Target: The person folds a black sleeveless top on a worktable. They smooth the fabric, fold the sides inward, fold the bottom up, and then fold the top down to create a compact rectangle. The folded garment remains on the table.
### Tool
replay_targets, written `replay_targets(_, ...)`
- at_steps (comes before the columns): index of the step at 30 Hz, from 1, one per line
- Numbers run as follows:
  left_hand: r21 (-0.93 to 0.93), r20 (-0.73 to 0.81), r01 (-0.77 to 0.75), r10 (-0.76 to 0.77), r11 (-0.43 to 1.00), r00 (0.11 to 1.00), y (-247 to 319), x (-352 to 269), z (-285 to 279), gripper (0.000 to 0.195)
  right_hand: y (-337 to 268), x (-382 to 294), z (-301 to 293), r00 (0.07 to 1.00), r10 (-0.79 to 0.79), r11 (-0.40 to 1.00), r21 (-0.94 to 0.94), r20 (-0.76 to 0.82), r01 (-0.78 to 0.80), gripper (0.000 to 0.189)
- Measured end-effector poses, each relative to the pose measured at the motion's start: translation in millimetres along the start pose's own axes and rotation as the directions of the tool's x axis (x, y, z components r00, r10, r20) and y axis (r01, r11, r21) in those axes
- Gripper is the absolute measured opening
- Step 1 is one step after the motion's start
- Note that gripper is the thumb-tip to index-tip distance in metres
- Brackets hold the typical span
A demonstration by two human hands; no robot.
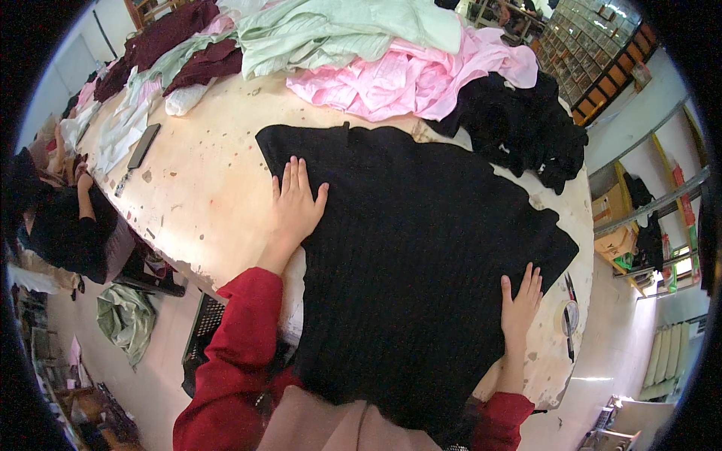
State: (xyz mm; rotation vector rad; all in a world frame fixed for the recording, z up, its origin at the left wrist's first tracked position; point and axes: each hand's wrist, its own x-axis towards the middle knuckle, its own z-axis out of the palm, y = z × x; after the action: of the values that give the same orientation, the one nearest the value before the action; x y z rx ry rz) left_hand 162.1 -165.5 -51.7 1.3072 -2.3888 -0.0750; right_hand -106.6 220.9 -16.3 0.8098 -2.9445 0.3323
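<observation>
A black knit garment [406, 225] lies spread over the worn tabletop [225, 169], its near end reaching down to my lap. My left hand [298, 202] rests flat, palm down, on its left edge near the far corner, fingers slightly apart. On the right edge, lower down, my right hand [522, 307] also lies palm down with the thumb apart. Neither hand grips anything. Right of my right hand are a roll of clear tape [568, 317] and a dark pen-like tool [569, 344].
Pink cloth [395, 79], pale green cloth [338, 34], maroon cloth [208, 65] and a black cloth heap [519, 124] lie along the far side. A dark phone [144, 146] is at left. Another person [67, 225] works beyond the left edge; a sack [125, 321] is on the floor.
</observation>
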Motion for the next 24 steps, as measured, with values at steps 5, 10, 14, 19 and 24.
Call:
replay_targets(5, 0.005, -0.085, -0.07, 0.07, 0.998, 0.994, 0, 26, 21, 0.074, 4, 28, 13, 0.992, -0.09, 0.996, -0.002, -0.084, 0.09, 0.076)
replay_targets(10, 0.049, -0.037, -0.14, 0.142, 0.989, 0.989, 21, 82, 27, 0.074, -3, 94, 31, 0.983, -0.141, 0.989, -0.063, -0.118, 0.134, 0.076)
replay_targets(14, 0.247, -0.107, -0.326, 0.36, 0.912, 0.927, 63, 43, -18, 0.061, -26, 72, 12, 0.962, -0.229, 0.973, -0.035, -0.149, 0.226, 0.075)
replay_targets(19, -0.071, 0.23, -0.407, 0.412, 0.911, 0.882, 84, -121, -68, 0.066, -48, -61, -16, 0.963, -0.267, 0.963, -0.026, 0.015, 0.268, 0.074)
replay_targets(24, -0.174, 0.131, -0.478, 0.501, 0.861, 0.855, 57, -109, -49, 0.074, -45, -77, -2, 0.951, -0.309, 0.951, -0.027, 0.003, 0.309, 0.074)
